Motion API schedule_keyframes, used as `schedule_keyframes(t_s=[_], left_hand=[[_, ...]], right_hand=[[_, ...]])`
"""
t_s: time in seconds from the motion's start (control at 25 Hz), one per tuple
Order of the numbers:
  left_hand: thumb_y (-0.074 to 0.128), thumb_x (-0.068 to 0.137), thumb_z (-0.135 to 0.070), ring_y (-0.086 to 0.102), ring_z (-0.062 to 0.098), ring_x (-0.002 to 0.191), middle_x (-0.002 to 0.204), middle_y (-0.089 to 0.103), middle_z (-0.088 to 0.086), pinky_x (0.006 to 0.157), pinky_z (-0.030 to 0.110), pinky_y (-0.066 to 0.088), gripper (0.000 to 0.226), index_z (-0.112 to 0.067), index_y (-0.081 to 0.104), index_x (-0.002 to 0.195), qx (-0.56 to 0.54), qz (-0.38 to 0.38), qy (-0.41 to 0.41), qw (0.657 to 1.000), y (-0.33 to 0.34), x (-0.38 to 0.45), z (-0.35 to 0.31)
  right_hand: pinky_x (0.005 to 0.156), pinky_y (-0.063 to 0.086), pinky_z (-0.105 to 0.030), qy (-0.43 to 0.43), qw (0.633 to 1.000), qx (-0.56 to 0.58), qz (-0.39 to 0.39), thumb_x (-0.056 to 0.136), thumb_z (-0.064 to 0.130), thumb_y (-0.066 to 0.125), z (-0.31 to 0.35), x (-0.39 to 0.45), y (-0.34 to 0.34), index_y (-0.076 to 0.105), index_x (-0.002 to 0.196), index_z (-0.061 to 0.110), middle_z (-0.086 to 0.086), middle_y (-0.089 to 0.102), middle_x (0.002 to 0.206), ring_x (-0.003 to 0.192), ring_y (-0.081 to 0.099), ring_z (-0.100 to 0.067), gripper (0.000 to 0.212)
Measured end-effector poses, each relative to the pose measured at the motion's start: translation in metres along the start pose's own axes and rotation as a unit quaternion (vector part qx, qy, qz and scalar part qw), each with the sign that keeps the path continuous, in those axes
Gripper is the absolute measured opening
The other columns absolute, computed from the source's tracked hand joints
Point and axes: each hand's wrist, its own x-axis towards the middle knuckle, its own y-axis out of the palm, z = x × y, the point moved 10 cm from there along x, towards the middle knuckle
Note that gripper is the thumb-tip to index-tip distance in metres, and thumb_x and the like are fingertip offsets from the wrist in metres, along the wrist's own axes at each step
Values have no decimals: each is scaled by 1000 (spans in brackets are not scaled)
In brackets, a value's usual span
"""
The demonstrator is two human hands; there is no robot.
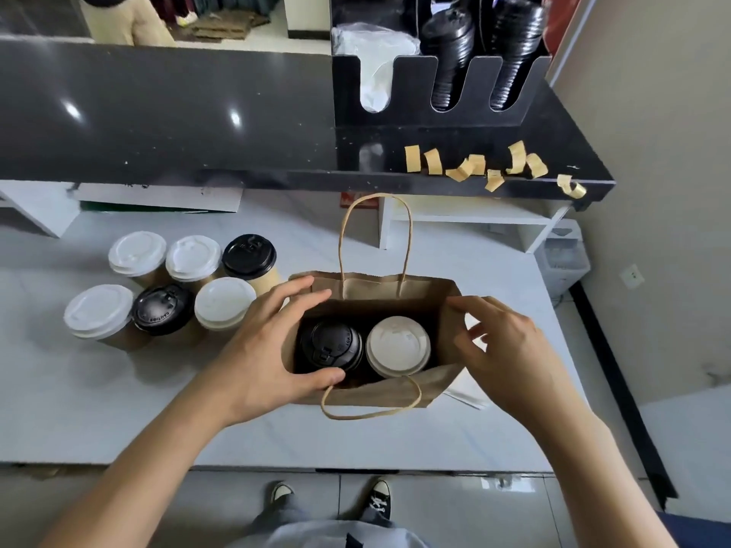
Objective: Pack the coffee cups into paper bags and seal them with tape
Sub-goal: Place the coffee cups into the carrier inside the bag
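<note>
A brown paper bag (395, 284) stands open on the white counter, its far handle upright and its near handle flopped forward. Inside stand two cups side by side: one with a black lid (330, 346) on the left, one with a white lid (397, 346) on the right. My left hand (273, 346) grips the bag's left edge, fingers on the far rim and thumb on the near rim. My right hand (502, 346) pinches the bag's right edge. Several more lidded cups (174, 286) stand in a cluster to the left. Several pre-cut tape strips (474, 166) hang along the black shelf's edge.
A black organiser (431, 92) with stacked lids and white sleeves sits on the raised dark shelf behind the bag. A white shelf unit (466, 221) stands under it. White paper (466, 393) lies beneath the bag's right corner. The counter's near edge runs just in front of my shoes.
</note>
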Motion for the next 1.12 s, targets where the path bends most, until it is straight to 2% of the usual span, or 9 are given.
schedule_keyframes(t_s=[0.2,0.4,0.6,0.72,0.88,1.0,1.12], left_hand=[[59,77,-70,24,3,147,146,38,-30,118,29,25,63,-46,56,135,32,-34,13,999,-13,1,1],[56,86,-60,40,8,137,132,53,-26,111,7,20,45,-41,65,125,19,-51,48,997,-36,12,-12],[56,89,-55,44,4,129,125,57,-27,103,7,27,39,-40,64,124,4,-64,71,995,-58,37,-28],[66,95,-41,42,-3,124,125,56,-28,101,9,29,32,-38,63,127,4,-71,91,993,-68,56,-47],[61,93,-43,38,-2,130,129,54,-28,102,12,29,38,-38,60,131,14,-77,127,989,-81,82,-82],[62,94,-42,37,0,132,130,54,-27,103,15,29,38,-38,59,132,18,-84,153,985,-93,101,-104],[63,96,-39,38,1,130,130,54,-25,101,11,29,38,-37,58,134,27,-101,177,979,-111,117,-123]], right_hand=[[78,56,-41,-16,1000,1,22,92,39,58,7,5,4,65,117,40,21,62,103,88,65,-5,26],[79,56,-37,-18,999,26,0,89,47,60,17,10,-8,66,114,42,22,59,99,85,64,3,26],[80,57,-37,-16,997,47,-62,93,38,65,23,25,-43,69,115,36,18,62,97,84,63,7,22],[80,58,-32,-26,995,33,-88,96,36,65,30,37,-67,69,119,33,16,64,100,81,63,6,24],[78,57,-27,-52,991,12,-120,97,32,65,47,56,-98,68,124,26,8,65,103,81,62,2,27],[74,52,-20,-68,988,10,-141,98,31,65,58,73,-117,69,124,25,8,66,101,81,63,1,27],[77,57,-29,-96,983,17,-157,98,31,64,75,91,-134,70,120,26,11,65,95,83,64,-3,23]])
